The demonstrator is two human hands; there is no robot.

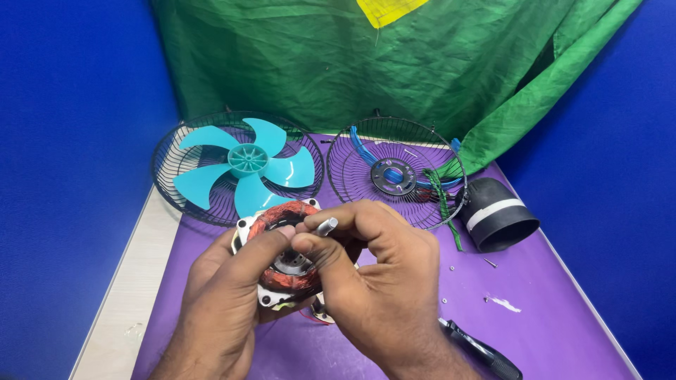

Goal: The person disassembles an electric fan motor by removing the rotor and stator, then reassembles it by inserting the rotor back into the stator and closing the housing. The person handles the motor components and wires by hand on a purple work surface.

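My left hand point(225, 295) cups a fan motor stator point(278, 243) with copper windings and a white metal frame, held above the purple mat. My right hand point(384, 281) pinches a short silver metal shaft point(326, 226) between thumb and forefinger, just above the stator's central hole. The lower part of the motor is hidden behind both hands.
A black wire grille holding a teal fan blade point(243, 169) lies at the back left. A second wire grille point(396, 172) with blue wires lies to its right. A black motor cover point(496, 214) sits at the right. A black-handled tool point(482, 352) and small screws point(489, 262) lie on the purple mat point(549, 317).
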